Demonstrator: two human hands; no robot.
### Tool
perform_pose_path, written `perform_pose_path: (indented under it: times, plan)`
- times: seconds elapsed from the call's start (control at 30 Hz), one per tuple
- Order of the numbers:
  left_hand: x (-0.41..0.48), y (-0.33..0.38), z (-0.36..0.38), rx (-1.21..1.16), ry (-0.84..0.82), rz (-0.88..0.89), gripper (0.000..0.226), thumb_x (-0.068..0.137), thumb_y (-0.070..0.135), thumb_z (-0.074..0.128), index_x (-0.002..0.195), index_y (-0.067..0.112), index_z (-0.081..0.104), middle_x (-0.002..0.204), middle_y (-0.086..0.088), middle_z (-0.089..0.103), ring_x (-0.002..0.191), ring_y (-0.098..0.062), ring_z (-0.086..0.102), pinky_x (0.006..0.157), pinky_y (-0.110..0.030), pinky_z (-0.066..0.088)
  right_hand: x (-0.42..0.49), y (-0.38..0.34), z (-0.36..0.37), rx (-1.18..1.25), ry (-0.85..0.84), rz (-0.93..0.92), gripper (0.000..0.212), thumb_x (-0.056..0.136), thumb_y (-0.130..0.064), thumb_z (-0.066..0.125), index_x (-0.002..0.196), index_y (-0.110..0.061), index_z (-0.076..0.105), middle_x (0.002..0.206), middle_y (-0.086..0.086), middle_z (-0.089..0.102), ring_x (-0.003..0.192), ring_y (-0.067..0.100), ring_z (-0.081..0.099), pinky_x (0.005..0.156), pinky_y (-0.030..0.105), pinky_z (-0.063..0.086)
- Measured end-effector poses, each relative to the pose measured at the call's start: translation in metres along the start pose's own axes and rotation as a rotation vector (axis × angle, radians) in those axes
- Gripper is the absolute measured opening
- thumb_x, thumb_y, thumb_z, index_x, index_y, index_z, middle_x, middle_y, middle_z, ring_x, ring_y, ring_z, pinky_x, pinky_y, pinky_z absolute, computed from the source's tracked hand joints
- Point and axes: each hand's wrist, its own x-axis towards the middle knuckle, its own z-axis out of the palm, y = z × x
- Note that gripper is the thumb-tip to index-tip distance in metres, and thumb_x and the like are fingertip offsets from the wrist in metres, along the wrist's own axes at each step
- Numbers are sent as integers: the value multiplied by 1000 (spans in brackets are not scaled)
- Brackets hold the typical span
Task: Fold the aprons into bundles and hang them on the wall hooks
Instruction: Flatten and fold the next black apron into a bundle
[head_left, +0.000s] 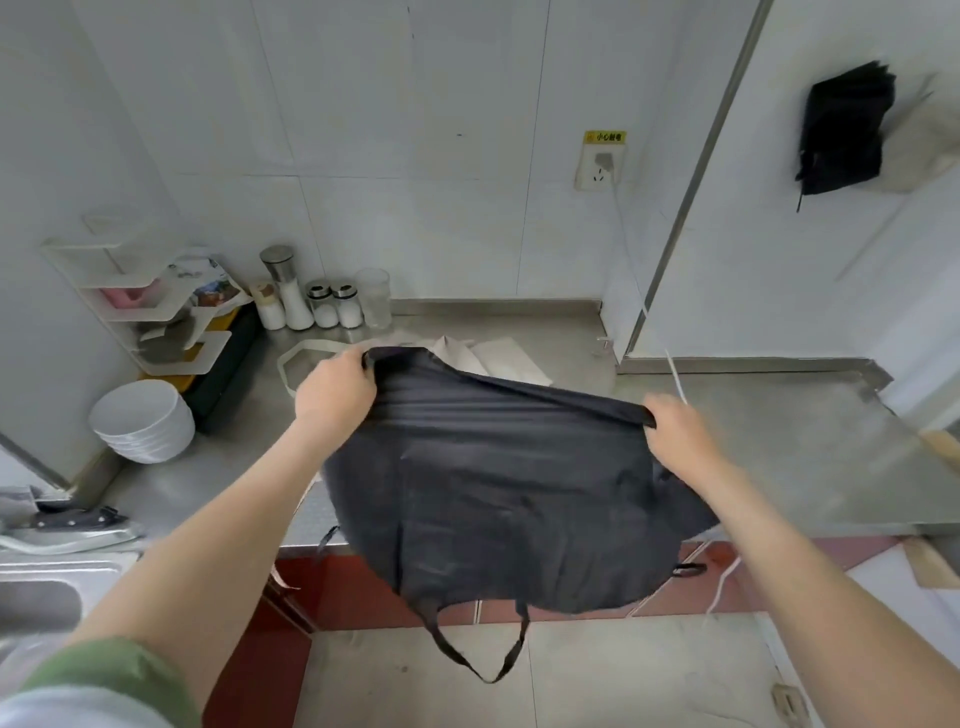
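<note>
The left hand (337, 387) and right hand (675, 428) each grip the top edge of a black apron (498, 488), spread above the steel worktop (779, 447). A beige apron (498, 356) lies behind. A folded black bundle (841, 130) hangs on the wall.

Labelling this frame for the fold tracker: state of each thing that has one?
black apron: held spread in the air, unfolded, straps dangling
left hand: gripping one top corner
right hand: gripping the other top corner
black bundle: folded, hanging on the wall
beige apron: lying unfolded on the counter
bowls: stacked
wall socket: plug in
</note>
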Motion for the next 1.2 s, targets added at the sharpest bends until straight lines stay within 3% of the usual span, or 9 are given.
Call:
perform_pose_path:
  times: [0.07,0.2,0.37,0.57,0.67,0.87,0.97,1.1,1.2]
  plan:
    - [-1,-3,2,74,16,27,32,103,29,32,115,9,54,106,-22,64,95,-40,60,73,-39,44,2,7,3,6,35,117,29,90,4,41,71,-17,41,89,9,46,94,36,54,71,34,40]
    - [6,-4,-11,148,28,35,27,102,26,32,111,12,54,101,-19,65,87,-36,59,67,-37,44,13,10,-18,-15,84,324,23,94,-2,41,110,2,58,112,21,55,101,39,56,76,38,46]
    - [17,-6,-17,182,-11,-54,28,100,19,36,117,11,57,111,-18,62,98,-36,59,69,-35,44,31,1,-45,-16,11,424,27,95,-10,41,113,2,56,118,23,58,104,38,56,77,35,43]
    - [17,22,-26,-231,230,-108,30,95,6,36,120,5,53,110,-21,61,100,-37,58,83,-42,48,56,-37,-68,485,389,147,47,83,10,34,118,-12,58,102,8,57,91,24,52,74,25,40]
    - [13,5,-9,-24,-8,-156,32,95,10,38,123,6,53,109,-22,63,97,-38,60,75,-39,48,58,-22,-39,191,81,86,26,87,2,41,98,-12,60,96,17,61,93,35,59,71,33,41]
    - [27,-16,-8,248,-19,-189,24,95,10,40,117,6,50,108,-19,63,95,-37,61,71,-38,47,66,0,-36,196,90,304,20,87,-2,38,72,-10,49,79,14,56,80,36,56,62,33,40]
    - [32,7,-7,345,-70,-95,36,87,16,50,122,7,44,122,-16,56,112,-37,53,88,-43,41,77,-21,-42,234,99,255,20,85,-1,37,74,-9,53,82,14,58,75,32,53,57,32,39]
    - [18,72,13,300,-233,300,94,79,52,66,151,26,12,159,-4,17,146,-24,16,116,-56,7,93,-73,-54,220,90,59,23,86,-2,39,84,-13,60,88,9,60,82,29,53,68,32,42]
    - [7,122,40,40,-221,410,65,88,47,60,141,20,34,137,-13,51,127,-32,46,104,-47,36,104,-118,-66,274,136,-112,27,83,-1,44,99,-16,61,98,7,62,91,28,55,70,30,41]
